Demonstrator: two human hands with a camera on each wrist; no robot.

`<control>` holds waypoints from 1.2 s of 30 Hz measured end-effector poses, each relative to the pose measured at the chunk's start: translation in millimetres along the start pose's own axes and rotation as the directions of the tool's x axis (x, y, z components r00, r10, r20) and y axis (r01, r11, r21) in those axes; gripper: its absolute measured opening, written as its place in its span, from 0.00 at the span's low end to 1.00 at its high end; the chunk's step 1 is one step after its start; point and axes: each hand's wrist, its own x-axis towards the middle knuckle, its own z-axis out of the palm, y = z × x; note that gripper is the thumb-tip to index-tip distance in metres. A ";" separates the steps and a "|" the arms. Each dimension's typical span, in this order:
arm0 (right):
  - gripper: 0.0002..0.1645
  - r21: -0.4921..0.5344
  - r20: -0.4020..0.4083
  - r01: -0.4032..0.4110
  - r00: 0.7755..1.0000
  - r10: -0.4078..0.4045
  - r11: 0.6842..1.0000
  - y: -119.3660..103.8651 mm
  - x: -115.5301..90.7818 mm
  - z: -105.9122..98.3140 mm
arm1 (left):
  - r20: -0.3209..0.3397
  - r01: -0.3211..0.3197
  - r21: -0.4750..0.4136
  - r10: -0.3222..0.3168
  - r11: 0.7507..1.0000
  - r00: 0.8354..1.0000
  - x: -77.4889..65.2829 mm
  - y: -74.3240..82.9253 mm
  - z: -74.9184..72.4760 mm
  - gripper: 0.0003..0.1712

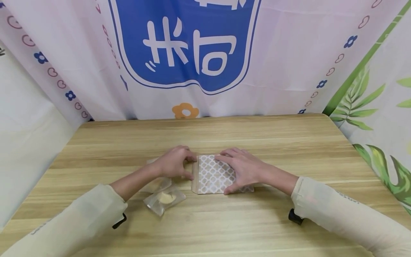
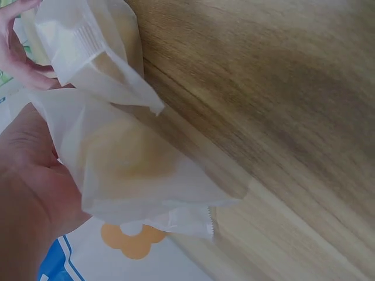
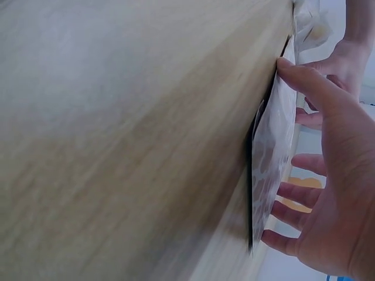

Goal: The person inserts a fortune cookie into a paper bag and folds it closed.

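A flat paper bag (image 1: 212, 176) with a white and tan lattice print lies on the table, a plain brown strip along its left edge. My left hand (image 1: 173, 162) is at that strip, thumb and fingertips apart along the edge. Across the bag's right part spreads my right hand (image 1: 245, 167), its thumb at the near edge and its fingers toward the far edge. In the right wrist view the bag (image 3: 274, 140) is seen edge-on under the right hand (image 3: 334, 170). A clear packet (image 1: 165, 198) with a pale round pastry lies below my left wrist.
Another translucent packet (image 1: 157, 185) lies partly under the left forearm; both packets fill much of the left wrist view. The wooden table (image 1: 257, 221) extends on all sides. A printed curtain (image 1: 282, 71) hangs behind its far edge.
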 end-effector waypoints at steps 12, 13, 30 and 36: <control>0.66 0.000 0.007 0.001 1.000 -0.001 1.000 -0.2 -0.2 -2.6 | 0.028 -0.007 -0.133 0.011 0.991 1.000 5.5 -2.1 1.7 0.27; 0.66 0.001 0.008 -0.001 1.000 0.001 1.000 -0.4 -0.2 -2.7 | 0.026 -0.007 -0.133 0.010 0.991 1.000 6.0 -2.2 2.2 0.27; 0.66 0.003 -0.012 -0.023 1.000 0.023 1.000 -3.0 0.4 2.5 | 0.007 0.062 -0.049 -0.062 0.997 0.998 8.1 5.2 7.2 0.33; 0.66 0.003 -0.018 -0.022 1.000 0.022 1.000 -2.6 0.4 3.3 | -0.004 0.083 -0.053 -0.083 0.995 0.997 9.7 8.1 7.2 0.31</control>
